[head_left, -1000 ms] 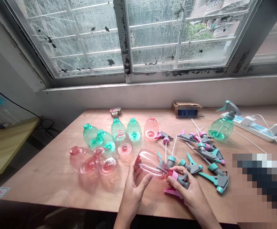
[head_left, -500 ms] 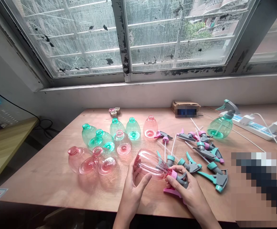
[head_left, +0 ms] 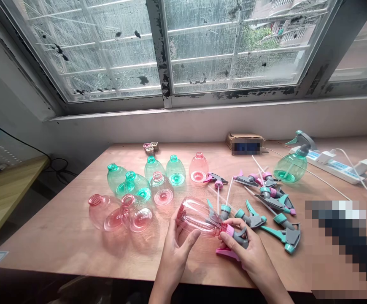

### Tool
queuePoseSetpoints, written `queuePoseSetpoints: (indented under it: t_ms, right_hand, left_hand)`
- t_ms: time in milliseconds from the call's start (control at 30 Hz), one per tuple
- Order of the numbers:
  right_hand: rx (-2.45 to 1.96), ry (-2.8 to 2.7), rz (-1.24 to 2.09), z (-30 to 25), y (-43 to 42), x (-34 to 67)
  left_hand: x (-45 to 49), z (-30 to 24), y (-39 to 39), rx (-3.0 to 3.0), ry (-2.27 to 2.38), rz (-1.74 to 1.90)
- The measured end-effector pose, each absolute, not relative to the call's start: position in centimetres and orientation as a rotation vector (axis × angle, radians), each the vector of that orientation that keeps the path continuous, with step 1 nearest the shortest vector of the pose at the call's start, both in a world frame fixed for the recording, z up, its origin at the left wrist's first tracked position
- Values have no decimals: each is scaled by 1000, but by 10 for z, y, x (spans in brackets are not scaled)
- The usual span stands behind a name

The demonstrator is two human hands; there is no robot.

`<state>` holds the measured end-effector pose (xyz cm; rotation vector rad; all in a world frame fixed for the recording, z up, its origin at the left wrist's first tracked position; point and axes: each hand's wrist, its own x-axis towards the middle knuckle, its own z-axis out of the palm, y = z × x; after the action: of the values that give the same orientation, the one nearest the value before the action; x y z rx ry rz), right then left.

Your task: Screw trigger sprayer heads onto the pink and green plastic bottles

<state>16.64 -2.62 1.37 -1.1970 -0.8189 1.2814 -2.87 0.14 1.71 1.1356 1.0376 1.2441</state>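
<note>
A clear pink bottle (head_left: 199, 215) lies tilted on its side above the table's front part, its base cupped by my left hand (head_left: 180, 249). At its neck sits a pink-collared grey spray head (head_left: 239, 240) with a pink trigger. My right hand (head_left: 249, 249) closes its thumb and fingers around that collar. Collar and neck meet; how tightly they are joined I cannot tell. Just beyond my right hand lie several loose spray heads (head_left: 249, 219), teal-and-grey or pink-and-grey, with white tubes. Left of my hands stand or lean several open pink bottles (head_left: 104, 213) and green bottles (head_left: 175, 171).
A green bottle with its spray head fitted (head_left: 291, 166) rests at the back right, beside a white power strip (head_left: 337, 162) with cables. Against the wall are a cardboard box (head_left: 246, 138) and small blocks (head_left: 150, 147). A blurred patch covers the right front.
The view has shifted very slightly. Both hands keep the same grip on the pink bottle and its spray head; the other items stay put.
</note>
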Motion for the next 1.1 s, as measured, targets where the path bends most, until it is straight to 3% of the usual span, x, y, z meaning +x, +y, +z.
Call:
queuePoseSetpoints:
  t_ms: [1100]
  right_hand:
    - [-1204,-837,1279,15,-26,167]
  left_hand:
    - [-27,20,2,1124,1036,1254]
